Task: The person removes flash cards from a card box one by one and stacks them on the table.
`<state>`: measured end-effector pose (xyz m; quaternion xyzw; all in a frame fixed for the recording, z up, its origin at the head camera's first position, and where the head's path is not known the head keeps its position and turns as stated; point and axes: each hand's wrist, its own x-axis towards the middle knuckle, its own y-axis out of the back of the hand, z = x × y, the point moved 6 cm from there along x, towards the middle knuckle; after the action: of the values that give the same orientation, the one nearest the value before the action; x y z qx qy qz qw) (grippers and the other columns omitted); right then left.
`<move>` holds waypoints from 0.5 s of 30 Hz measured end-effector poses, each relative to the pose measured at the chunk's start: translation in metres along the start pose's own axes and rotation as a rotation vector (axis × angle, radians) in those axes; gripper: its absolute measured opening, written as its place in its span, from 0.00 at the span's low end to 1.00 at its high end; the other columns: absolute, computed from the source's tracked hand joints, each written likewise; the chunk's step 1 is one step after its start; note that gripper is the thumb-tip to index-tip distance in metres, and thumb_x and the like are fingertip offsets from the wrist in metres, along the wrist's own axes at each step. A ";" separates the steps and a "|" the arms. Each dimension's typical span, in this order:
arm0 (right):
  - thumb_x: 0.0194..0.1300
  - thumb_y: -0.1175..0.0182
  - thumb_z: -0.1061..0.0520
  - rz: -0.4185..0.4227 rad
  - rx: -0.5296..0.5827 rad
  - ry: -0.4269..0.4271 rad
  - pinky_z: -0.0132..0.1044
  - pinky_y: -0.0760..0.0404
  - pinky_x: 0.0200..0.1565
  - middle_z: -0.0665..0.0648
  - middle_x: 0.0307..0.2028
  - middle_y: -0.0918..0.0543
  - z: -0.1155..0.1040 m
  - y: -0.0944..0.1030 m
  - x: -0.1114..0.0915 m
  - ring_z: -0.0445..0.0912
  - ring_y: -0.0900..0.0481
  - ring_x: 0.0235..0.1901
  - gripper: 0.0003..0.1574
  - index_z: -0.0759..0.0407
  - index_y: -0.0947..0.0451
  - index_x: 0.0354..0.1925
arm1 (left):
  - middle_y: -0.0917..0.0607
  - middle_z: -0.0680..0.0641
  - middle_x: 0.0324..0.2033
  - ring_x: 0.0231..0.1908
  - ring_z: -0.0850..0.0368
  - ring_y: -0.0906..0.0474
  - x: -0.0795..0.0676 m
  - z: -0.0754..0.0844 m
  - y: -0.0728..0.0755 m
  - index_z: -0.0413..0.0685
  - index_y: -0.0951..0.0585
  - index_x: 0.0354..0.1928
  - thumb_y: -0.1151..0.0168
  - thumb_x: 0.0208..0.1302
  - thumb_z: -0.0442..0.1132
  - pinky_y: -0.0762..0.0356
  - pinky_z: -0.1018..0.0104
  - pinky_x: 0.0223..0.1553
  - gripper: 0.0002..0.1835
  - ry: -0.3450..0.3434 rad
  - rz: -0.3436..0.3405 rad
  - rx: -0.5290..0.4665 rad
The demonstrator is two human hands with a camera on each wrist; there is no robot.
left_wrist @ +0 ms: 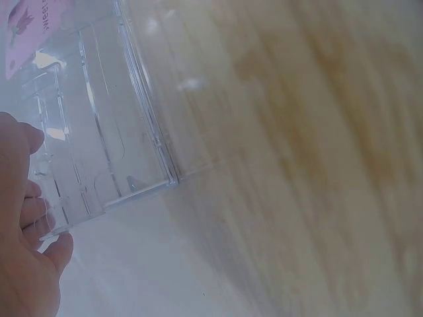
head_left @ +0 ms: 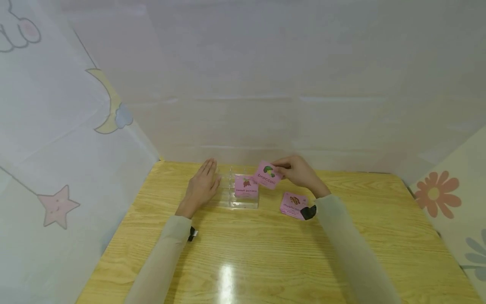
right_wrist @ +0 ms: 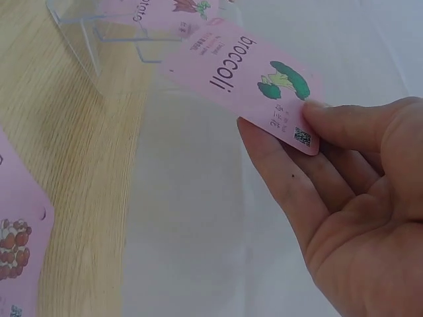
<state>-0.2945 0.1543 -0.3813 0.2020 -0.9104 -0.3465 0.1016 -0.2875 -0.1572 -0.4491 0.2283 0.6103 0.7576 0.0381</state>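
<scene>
My left hand (head_left: 202, 185) holds the left side of a clear plastic display rack (head_left: 243, 205); in the left wrist view its fingertips (left_wrist: 34, 212) show at the rack's edge. A pink "sweet potato" card (head_left: 245, 192) leans in the rack's right part. Between thumb and fingers my right hand (head_left: 300, 171) pinches one corner of a pink "broccoli" card (right_wrist: 231, 76). That card is tilted, and its far end overlaps the sweet potato card in the right wrist view. Below the right wrist lies a pile of pink cards (head_left: 290, 202), "mushroom" on top.
The wooden table (head_left: 247, 249) meets a pale cloth wall (head_left: 243, 118) just behind the rack. Cloth sides printed with a moon, a star (head_left: 60, 207) and flowers (head_left: 433, 194) stand left and right. Black straps (head_left: 308, 212) hang at the wrists.
</scene>
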 end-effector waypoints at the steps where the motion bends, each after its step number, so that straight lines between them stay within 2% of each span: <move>1: 0.79 0.42 0.59 -0.004 0.005 -0.011 0.38 0.09 0.40 0.66 0.55 0.11 0.003 0.001 -0.001 0.49 0.09 0.41 0.20 0.62 0.17 0.63 | 0.37 0.35 0.80 0.81 0.41 0.40 0.000 0.000 0.000 0.34 0.40 0.80 0.48 0.82 0.49 0.32 0.49 0.78 0.35 -0.002 0.002 0.001; 7: 0.79 0.42 0.60 -0.039 0.084 -0.072 0.37 0.08 0.42 0.66 0.54 0.11 0.024 0.004 -0.004 0.49 0.09 0.42 0.21 0.62 0.18 0.65 | 0.36 0.35 0.80 0.80 0.40 0.39 0.000 0.002 0.000 0.33 0.39 0.80 0.46 0.81 0.48 0.36 0.49 0.80 0.35 -0.007 0.008 0.007; 15: 0.80 0.44 0.61 -0.067 0.171 -0.121 0.37 0.07 0.43 0.69 0.56 0.13 0.050 0.009 -0.016 0.51 0.09 0.45 0.22 0.64 0.20 0.67 | 0.35 0.35 0.79 0.80 0.40 0.38 0.002 0.003 -0.003 0.33 0.38 0.79 0.45 0.80 0.47 0.34 0.49 0.79 0.35 -0.009 0.019 0.012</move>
<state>-0.2994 0.1971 -0.4132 0.2191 -0.9338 -0.2824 0.0170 -0.2884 -0.1527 -0.4508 0.2375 0.6126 0.7532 0.0324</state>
